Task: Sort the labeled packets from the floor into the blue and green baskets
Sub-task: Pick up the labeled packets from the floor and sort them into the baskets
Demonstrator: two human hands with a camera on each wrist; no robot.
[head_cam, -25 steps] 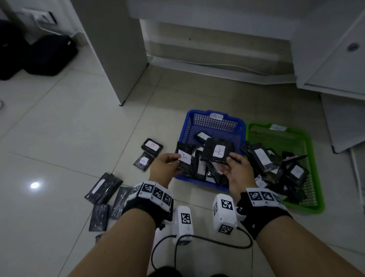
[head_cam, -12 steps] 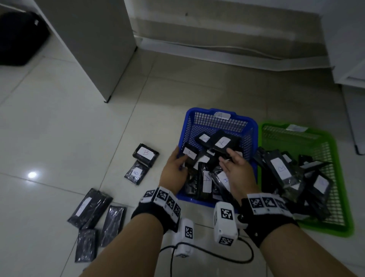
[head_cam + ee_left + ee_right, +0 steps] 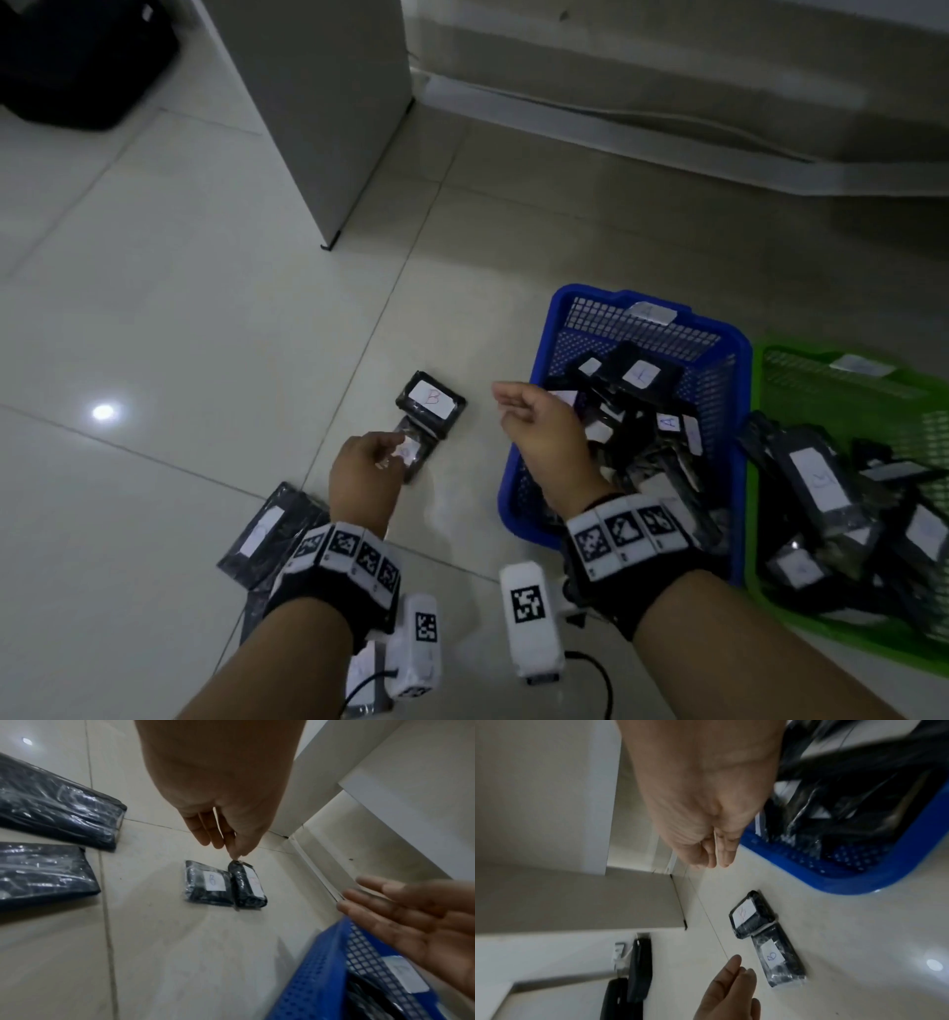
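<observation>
Two black packets lie together on the floor tiles. The farther packet (image 3: 431, 406) has a red B on its white label; the nearer packet (image 3: 418, 455) (image 3: 208, 884) has a blue B. My left hand (image 3: 393, 452) (image 3: 221, 843) reaches down over the nearer one with straight fingers; whether it touches is unclear. My right hand (image 3: 506, 403) (image 3: 716, 862) hovers empty by the left rim of the blue basket (image 3: 739, 360), fingers relaxed. That basket holds several labeled packets, as does the green basket (image 3: 801, 352) to its right.
More black packets (image 3: 267, 534) (image 3: 56, 807) lie on the floor by my left wrist. A grey cabinet panel (image 3: 318, 103) stands behind, a black bag (image 3: 77, 56) at far left. A wall with a cable runs along the back.
Both hands have left the blue basket, and the packets they held now lie inside it. The left hand has swung left to the floor packets; the right hand sits at the basket's left rim.
</observation>
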